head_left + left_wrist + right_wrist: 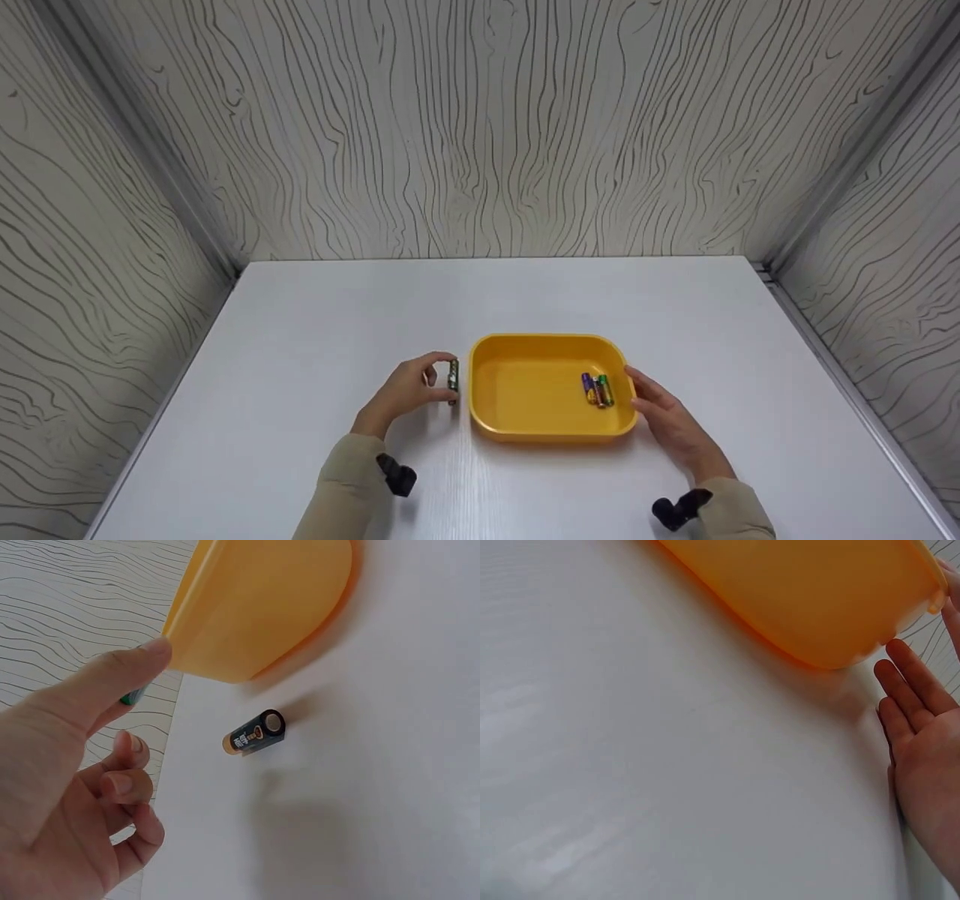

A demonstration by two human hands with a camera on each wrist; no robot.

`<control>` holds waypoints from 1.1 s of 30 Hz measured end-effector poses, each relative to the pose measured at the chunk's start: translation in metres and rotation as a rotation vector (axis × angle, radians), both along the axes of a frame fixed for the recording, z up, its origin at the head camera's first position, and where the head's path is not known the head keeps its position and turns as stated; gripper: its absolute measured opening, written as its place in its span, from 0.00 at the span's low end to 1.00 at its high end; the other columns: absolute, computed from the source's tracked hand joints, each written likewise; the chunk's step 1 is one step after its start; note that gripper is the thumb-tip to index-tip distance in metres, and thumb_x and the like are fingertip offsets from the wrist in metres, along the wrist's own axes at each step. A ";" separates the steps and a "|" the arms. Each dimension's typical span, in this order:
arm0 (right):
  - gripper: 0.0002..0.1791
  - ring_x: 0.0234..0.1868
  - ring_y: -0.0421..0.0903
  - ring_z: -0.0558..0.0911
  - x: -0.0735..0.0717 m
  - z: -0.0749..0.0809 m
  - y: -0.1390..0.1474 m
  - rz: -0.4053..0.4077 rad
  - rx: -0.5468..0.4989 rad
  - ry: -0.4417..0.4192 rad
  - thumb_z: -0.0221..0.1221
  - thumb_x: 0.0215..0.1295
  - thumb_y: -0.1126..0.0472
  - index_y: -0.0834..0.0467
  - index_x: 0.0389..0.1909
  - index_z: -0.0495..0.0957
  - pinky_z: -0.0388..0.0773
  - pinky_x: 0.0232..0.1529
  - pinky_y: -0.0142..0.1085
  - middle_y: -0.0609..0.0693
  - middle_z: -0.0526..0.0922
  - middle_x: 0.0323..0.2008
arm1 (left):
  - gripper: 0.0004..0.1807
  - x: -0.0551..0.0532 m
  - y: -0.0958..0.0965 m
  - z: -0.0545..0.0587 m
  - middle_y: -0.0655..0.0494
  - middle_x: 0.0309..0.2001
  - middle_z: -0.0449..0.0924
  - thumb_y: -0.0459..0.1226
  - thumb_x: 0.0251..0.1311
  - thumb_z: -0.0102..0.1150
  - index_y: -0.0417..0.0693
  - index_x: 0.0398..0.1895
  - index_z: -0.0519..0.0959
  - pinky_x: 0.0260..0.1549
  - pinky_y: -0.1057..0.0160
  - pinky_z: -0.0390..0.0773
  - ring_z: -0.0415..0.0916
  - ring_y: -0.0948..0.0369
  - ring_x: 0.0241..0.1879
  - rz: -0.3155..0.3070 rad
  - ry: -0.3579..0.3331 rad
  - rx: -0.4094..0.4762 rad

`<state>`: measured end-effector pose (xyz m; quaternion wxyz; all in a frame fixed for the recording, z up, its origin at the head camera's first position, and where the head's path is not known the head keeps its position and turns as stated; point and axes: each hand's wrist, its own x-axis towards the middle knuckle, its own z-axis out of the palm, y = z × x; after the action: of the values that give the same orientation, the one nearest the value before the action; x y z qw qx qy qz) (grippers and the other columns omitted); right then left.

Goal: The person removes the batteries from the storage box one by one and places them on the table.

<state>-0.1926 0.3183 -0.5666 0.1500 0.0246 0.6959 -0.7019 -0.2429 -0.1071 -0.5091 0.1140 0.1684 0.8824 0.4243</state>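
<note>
My left hand pinches a small battery between thumb and index finger, just left of the yellow tray. In the left wrist view a green end of the held battery shows behind the thumb; the rest is hidden. Below the fingers, a black battery with a copper-coloured end lies on the table. My right hand rests its fingertips against the tray's right side, its fingers fairly straight in the right wrist view. Inside the tray, near that side, lie a purple battery, a dark one and a green one.
The white table carries the tray near its middle. Wood-grain patterned panels stand behind it and on both sides. Black wrist cameras sit at the left sleeve and right sleeve.
</note>
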 end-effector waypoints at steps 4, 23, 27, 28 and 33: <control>0.33 0.72 0.27 0.56 0.000 0.000 0.000 -0.002 -0.001 -0.002 0.53 0.71 0.56 0.49 0.74 0.54 0.34 0.78 0.50 0.48 0.45 0.78 | 0.30 0.000 -0.002 -0.005 0.54 0.28 0.70 0.41 0.51 0.71 0.50 0.59 0.75 0.25 0.70 0.63 0.62 0.63 0.27 0.007 -0.019 -0.007; 0.33 0.76 0.34 0.51 0.000 -0.002 0.000 -0.011 -0.013 0.001 0.53 0.71 0.57 0.51 0.74 0.54 0.33 0.78 0.50 0.41 0.50 0.77 | 0.30 -0.006 -0.012 -0.039 0.58 0.26 0.67 0.40 0.49 0.72 0.50 0.58 0.75 0.26 0.67 0.65 0.62 0.61 0.25 0.078 -0.095 -0.027; 0.33 0.70 0.23 0.56 0.000 -0.001 0.001 -0.007 -0.019 0.006 0.53 0.71 0.57 0.51 0.74 0.54 0.32 0.78 0.51 0.43 0.49 0.77 | 0.30 -0.008 -0.013 -0.043 0.58 0.26 0.66 0.41 0.49 0.72 0.51 0.58 0.75 0.28 0.66 0.64 0.62 0.61 0.27 0.095 -0.096 -0.047; 0.33 0.71 0.24 0.56 0.000 -0.001 0.001 -0.005 -0.020 0.008 0.53 0.71 0.57 0.51 0.74 0.54 0.31 0.78 0.51 0.44 0.48 0.78 | 0.30 -0.008 -0.012 -0.044 0.58 0.26 0.66 0.41 0.49 0.72 0.52 0.58 0.76 0.28 0.66 0.64 0.62 0.61 0.27 0.101 -0.098 -0.054; 0.33 0.78 0.39 0.46 -0.001 -0.002 0.001 -0.003 -0.012 0.009 0.53 0.71 0.56 0.50 0.74 0.54 0.32 0.78 0.51 0.47 0.45 0.78 | 0.30 -0.008 -0.011 -0.047 0.58 0.26 0.66 0.42 0.48 0.73 0.54 0.58 0.76 0.29 0.66 0.63 0.62 0.61 0.28 0.121 -0.110 -0.078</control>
<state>-0.1937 0.3189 -0.5685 0.1459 0.0214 0.6925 -0.7062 -0.2508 -0.1184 -0.5559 0.1429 0.0868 0.8991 0.4045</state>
